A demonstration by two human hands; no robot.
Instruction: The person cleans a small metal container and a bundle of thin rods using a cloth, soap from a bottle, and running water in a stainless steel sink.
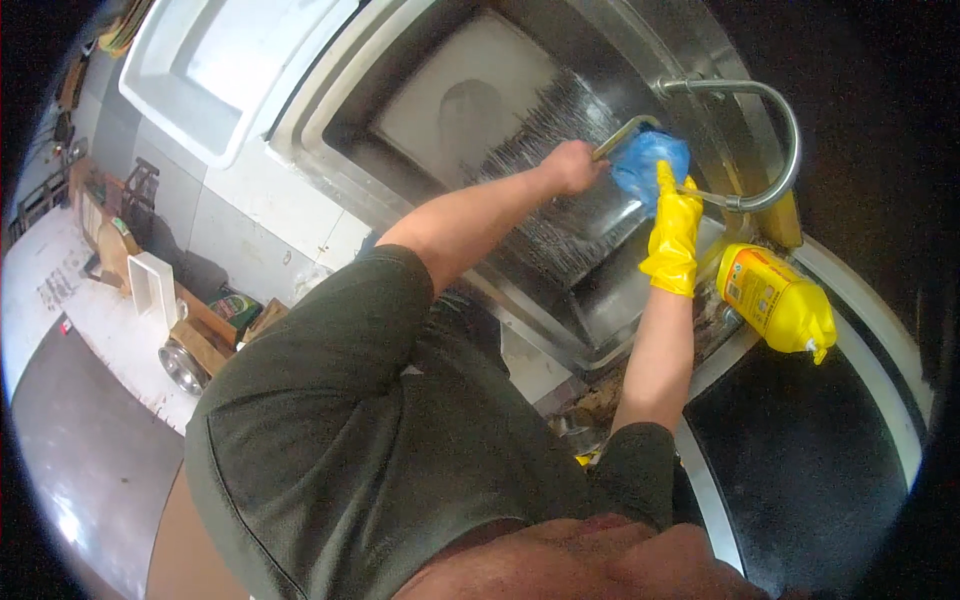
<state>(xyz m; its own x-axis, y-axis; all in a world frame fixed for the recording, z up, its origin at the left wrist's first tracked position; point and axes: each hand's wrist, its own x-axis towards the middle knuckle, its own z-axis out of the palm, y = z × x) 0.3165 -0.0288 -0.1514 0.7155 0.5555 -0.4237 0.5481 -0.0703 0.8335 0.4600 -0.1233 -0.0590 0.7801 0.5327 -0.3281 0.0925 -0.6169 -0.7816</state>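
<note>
My bare left hand (574,166) is closed on one end of a narrow, flat-edged utensil (624,136) whose exact kind I cannot tell. Crumpled blue material (651,161), perhaps a cloth or plastic, lies against its far end. In a yellow rubber glove, my right hand (675,225) presses on that blue material with its fingers. Both hands are over a stainless steel sink basin (480,112) holding water, its surface streaked and rippled. Beside the glove is the mouth of a curved metal faucet (787,142).
Right of the sink lies a yellow plastic bottle (776,300) with a pump or spout. A white plastic tub (187,97) is at upper left. Farther left are a small white tray (152,289), a round metal bowl (182,367) and wooden pieces.
</note>
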